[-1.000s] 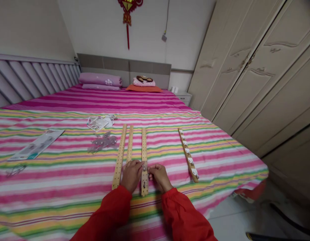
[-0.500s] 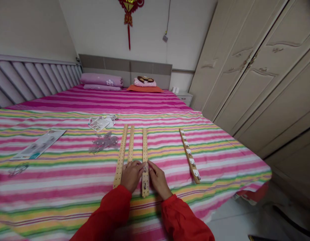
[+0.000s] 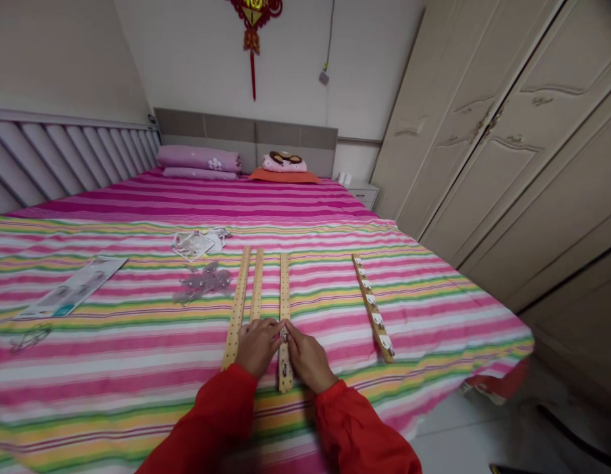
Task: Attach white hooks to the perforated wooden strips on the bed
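Note:
Three perforated wooden strips lie side by side on the striped bedspread (image 3: 112, 342). My left hand (image 3: 257, 347) and my right hand (image 3: 307, 359) press in from either side of the rightmost of them, the wooden strip (image 3: 284, 296). Their fingertips meet, pinched on a small metal hook (image 3: 285, 337) on that strip. A second metal piece sits near the strip's near end. Further right lies a fourth strip (image 3: 372, 307) fitted with several white hooks.
A clear bag of small parts (image 3: 203, 281) and white packaging (image 3: 195, 242) lie left of the strips, an instruction sheet (image 3: 71, 288) further left. Pillows rest at the headboard. A beige wardrobe (image 3: 507, 145) stands to the right, beyond the bed's edge.
My right hand slid left and its fingers closed in on the hook, so both hands now meet over the strip. The view shifted slightly.

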Action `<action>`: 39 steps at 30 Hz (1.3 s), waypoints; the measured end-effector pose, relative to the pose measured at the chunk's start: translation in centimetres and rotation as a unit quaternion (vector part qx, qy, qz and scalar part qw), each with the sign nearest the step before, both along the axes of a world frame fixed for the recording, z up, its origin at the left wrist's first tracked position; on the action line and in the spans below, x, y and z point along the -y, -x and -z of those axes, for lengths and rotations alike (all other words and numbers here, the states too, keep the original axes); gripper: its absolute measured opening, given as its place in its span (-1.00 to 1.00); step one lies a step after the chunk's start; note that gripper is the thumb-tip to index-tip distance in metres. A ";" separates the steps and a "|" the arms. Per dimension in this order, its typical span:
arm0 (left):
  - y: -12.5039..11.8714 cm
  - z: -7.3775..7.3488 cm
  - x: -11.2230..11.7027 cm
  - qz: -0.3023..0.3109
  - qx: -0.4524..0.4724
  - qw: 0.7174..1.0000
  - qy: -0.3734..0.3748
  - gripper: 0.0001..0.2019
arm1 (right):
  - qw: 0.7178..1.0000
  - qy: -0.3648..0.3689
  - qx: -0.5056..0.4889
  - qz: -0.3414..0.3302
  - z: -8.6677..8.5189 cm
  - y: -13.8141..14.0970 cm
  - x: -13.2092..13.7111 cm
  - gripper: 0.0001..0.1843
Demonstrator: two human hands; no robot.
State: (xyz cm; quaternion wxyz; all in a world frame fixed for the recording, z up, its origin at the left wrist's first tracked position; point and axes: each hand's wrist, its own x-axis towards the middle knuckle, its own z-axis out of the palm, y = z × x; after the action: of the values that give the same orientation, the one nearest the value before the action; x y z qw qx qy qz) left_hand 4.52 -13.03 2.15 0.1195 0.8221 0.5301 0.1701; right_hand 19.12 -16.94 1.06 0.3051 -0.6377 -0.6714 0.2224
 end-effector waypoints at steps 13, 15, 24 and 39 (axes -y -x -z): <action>0.3 0.1 -0.2 -0.012 0.045 0.998 0.039 -0.65 | 0.937 -0.047 -0.336 0.081 2.5 -0.4 2.0 -0.67; 0.2 0.1 0.0 -0.015 0.048 0.998 0.035 -0.65 | 0.915 -0.023 -0.385 0.116 3.5 0.3 3.0 -0.64; -0.4 -0.1 0.8 -0.035 0.033 0.999 0.024 -0.62 | 0.823 0.128 -0.551 0.056 3.5 1.3 4.5 -0.34; 6.6 -1.4 -5.6 -0.120 0.229 0.963 -0.082 -0.75 | 0.863 0.065 -0.488 0.113 2.2 -1.2 5.6 -0.36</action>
State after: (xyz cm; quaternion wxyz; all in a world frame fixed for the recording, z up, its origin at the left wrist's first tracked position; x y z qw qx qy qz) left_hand -2.07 -7.38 3.60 0.1487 0.6985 0.5679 0.4093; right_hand 20.30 -22.50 -1.18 0.5747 -0.5378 -0.3436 0.5122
